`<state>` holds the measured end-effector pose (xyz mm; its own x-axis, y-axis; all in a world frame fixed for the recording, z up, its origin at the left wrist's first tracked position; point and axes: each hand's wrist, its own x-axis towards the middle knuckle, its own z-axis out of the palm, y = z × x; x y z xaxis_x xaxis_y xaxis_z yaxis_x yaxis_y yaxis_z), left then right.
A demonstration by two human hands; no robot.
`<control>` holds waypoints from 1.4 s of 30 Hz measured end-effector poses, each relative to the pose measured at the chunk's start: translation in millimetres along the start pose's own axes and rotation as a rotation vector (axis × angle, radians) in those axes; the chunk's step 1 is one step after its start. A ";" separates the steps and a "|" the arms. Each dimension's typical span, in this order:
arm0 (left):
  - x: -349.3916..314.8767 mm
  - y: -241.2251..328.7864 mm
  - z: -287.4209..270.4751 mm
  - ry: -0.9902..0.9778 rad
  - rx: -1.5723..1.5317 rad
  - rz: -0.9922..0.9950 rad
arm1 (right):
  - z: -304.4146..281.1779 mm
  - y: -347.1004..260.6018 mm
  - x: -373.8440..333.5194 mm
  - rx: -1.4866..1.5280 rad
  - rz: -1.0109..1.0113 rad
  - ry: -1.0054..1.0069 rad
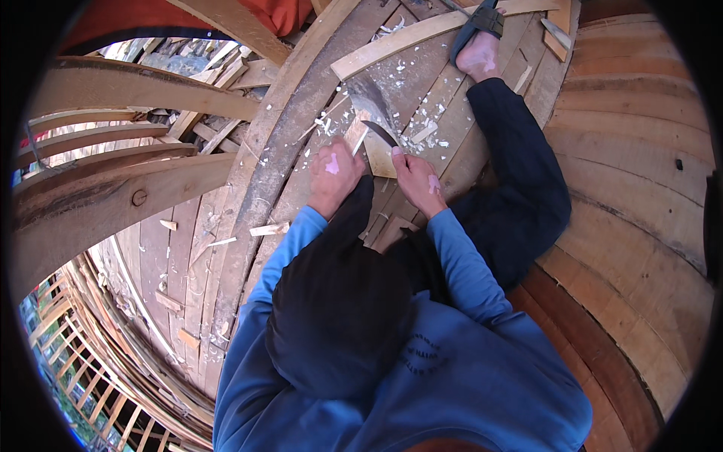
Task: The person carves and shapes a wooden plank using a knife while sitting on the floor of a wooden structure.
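Observation:
My left hand is closed around a short, pale strip of wood, its far end pointing away from me. My right hand grips a knife, with the handle hidden in the fist. Its dark, curved knife blade reaches toward the strip; whether the edge touches the wood I cannot tell. Beneath both lies a flat wooden block, lighter at its near end. Pale wood shavings are scattered around on the plank floor.
A long curved board lies ahead, near my sandalled foot. Thick curved timber ribs rise at the left. A planked wall closes in on the right. Wood offcuts lie left of my arm.

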<state>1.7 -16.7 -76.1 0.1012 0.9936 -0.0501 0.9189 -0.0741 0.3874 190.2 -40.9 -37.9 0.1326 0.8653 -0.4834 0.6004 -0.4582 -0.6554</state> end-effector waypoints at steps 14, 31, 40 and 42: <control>-14.3 -6.7 17.1 0.135 0.102 0.350 | 37.3 14.9 63.1 -0.041 0.158 0.085; 18.0 21.9 -53.1 0.025 -0.078 0.025 | -26.4 26.7 37.5 0.811 0.334 -0.105; 18.4 30.1 -57.9 -0.005 -0.153 -0.004 | -35.9 14.5 34.4 0.849 0.306 -0.129; 19.3 30.8 -55.8 -0.005 -0.138 0.011 | -34.3 14.3 35.3 0.866 0.306 -0.140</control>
<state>10.7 5.0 -13.8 0.1135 0.9923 -0.0499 0.8564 -0.0722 0.5112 230.5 -9.9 -44.4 0.0579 0.6755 -0.7351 -0.2505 -0.7030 -0.6656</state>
